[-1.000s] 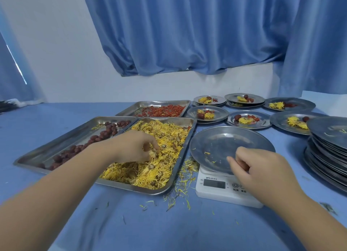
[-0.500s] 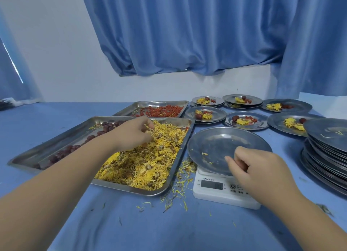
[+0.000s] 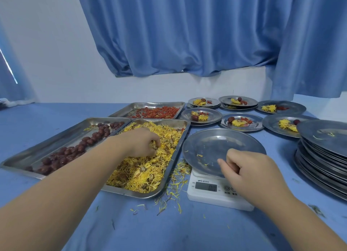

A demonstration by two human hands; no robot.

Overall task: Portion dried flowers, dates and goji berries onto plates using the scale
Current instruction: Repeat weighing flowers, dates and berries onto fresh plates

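Observation:
A steel tray [image 3: 185, 125] full of yellow dried flowers [image 3: 142, 171] lies in front of me. My left hand [image 3: 139, 141] is down in the flowers, fingers curled around a pinch of them. To the right a white scale [image 3: 208, 189] carries a nearly bare steel plate [image 3: 216, 143] with a few petals. My right hand [image 3: 247, 172] hovers over the plate's near rim and the scale, fingers loosely curled, holding nothing I can see. Dates [image 3: 75, 151] fill the left tray and goji berries [image 3: 155, 112] the far tray.
Several filled plates [image 3: 241, 122] sit behind the scale. A tall stack of steel plates [image 3: 323, 156] stands at the right edge. Loose petals [image 3: 170, 192] litter the blue cloth between tray and scale. Blue curtains [image 3: 187, 34] hang behind.
My left hand went toward the tray's far side, then came back to the middle of the flowers and closed on some. My right hand stayed over the scale.

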